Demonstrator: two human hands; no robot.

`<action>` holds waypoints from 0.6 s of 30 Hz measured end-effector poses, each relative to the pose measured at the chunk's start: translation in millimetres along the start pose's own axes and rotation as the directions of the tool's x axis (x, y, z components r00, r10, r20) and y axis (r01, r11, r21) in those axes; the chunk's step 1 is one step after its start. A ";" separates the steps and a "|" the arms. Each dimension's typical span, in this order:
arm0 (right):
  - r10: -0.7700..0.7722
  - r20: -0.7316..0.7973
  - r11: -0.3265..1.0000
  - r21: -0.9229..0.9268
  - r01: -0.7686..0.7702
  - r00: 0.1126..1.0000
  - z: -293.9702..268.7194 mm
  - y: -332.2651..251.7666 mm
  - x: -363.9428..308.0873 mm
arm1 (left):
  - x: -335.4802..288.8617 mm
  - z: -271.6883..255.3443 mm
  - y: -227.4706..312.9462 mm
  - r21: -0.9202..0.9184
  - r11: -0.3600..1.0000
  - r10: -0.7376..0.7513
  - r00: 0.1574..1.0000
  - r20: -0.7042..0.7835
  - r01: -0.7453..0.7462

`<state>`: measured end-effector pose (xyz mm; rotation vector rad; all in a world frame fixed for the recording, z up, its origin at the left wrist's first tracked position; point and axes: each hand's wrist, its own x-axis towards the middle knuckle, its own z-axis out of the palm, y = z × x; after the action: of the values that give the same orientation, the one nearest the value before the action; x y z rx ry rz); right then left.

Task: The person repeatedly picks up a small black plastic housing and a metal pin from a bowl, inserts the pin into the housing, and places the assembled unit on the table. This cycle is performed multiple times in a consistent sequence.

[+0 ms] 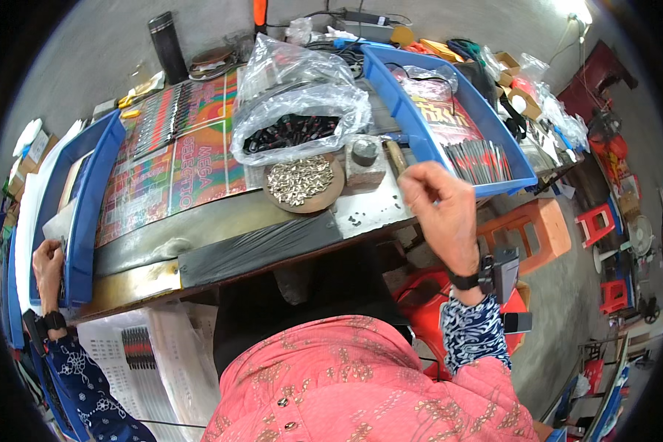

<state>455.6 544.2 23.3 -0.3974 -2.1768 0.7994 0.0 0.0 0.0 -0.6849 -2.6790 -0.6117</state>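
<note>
My left hand (48,267) is at the near end of the left blue tray (107,166); its fingers are curled together beside small dark pieces, and what they hold is hidden. My right hand (449,214) hovers over the table's front edge, near the right blue tray (399,96). Its thumb and fingers are pinched, with any held thing too small to make out. Thin red-and-black sticks (480,162) lie in that tray. To the hand's left stand a metal block (365,173) and a wooden handle (395,157). A round dish holds small silvery metal pieces (300,180).
An open clear plastic bag (295,74) holds black-and-red pieces. Slim dark pieces lie in a row (163,118) on printed sheets. A black flask (168,48) stands at the back. An orange stool (530,232) is right of the table, with plastic-wrapped sheets (125,376) below left.
</note>
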 end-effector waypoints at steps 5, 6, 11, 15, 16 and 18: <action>-0.020 -0.090 0.986 -0.169 0.004 0.996 -48.5 32.3 26.3 | -3.3 -0.1 4.1 -0.115 0.993 -0.036 0.999 -0.015 0.034; 0.007 -0.101 0.966 -0.257 -0.033 0.995 -55.2 41.6 33.1 | -3.7 -0.4 4.5 -0.127 0.990 -0.064 0.998 -0.014 0.062; -0.073 0.080 0.850 -0.516 0.104 0.994 -78.2 89.6 55.3 | -5.1 1.4 -0.8 -0.375 0.926 -0.052 0.998 -0.018 0.042; 0.086 0.244 0.788 -0.610 0.084 0.966 -82.8 116.1 66.2 | -6.2 2.2 -7.9 -0.404 0.912 -0.110 0.992 -0.067 0.074; 0.163 0.317 0.802 -0.594 0.062 0.935 -85.4 119.6 71.6 | -6.4 1.4 -9.3 -0.406 0.911 -0.123 0.989 -0.086 0.078; 0.082 0.335 0.808 -0.574 0.134 0.939 -82.4 125.0 76.5 | -6.0 0.9 -11.9 -0.394 0.919 -0.090 0.987 -0.133 0.030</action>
<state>470.7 711.6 25.9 -0.5634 -2.7467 0.1437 -1.2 -11.3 -7.0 -0.6250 -2.4666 -1.1879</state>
